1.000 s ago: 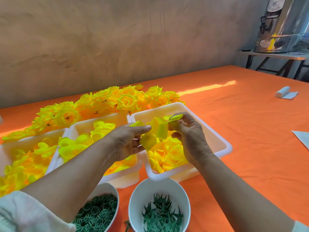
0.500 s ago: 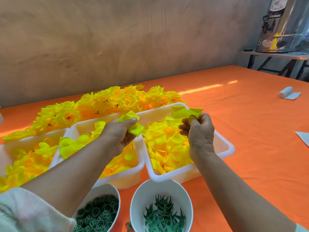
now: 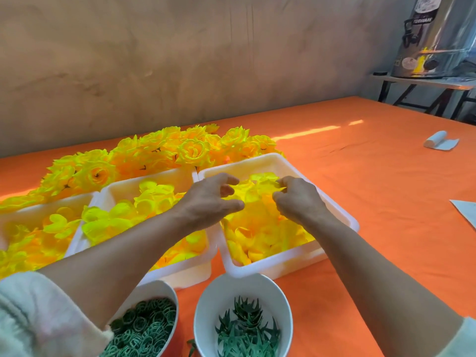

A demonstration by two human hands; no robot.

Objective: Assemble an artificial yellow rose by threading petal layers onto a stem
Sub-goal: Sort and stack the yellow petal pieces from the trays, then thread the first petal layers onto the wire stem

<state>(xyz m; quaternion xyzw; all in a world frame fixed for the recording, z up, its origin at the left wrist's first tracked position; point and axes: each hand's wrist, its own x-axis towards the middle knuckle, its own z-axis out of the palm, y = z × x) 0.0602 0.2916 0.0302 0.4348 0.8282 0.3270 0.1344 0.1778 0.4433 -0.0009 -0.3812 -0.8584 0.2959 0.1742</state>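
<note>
Both my hands are down in the right white tray [image 3: 291, 260], which is full of loose yellow petal layers [image 3: 265, 228]. My left hand [image 3: 208, 199] hovers over the heap with curved, spread fingers and thumb, and I see nothing gripped in it. My right hand [image 3: 300, 199] has curled fingers that pinch the edge of a yellow petal layer [image 3: 279, 187] at the top of the heap. No stem shows in either hand.
Two more white trays of yellow petals, middle [image 3: 180, 275] and left [image 3: 38, 204], sit left of it. Finished yellow roses [image 3: 190, 148] lie behind them. Near me stand a bowl of green rings [image 3: 144, 328] and a bowl of green calyxes [image 3: 247, 328]. A white roll [image 3: 438, 141] lies far right.
Both hands were raised apart, each holding a yellow petal piece. They have dropped into the right tray and come closer together; the left hand's piece is no longer seen.
</note>
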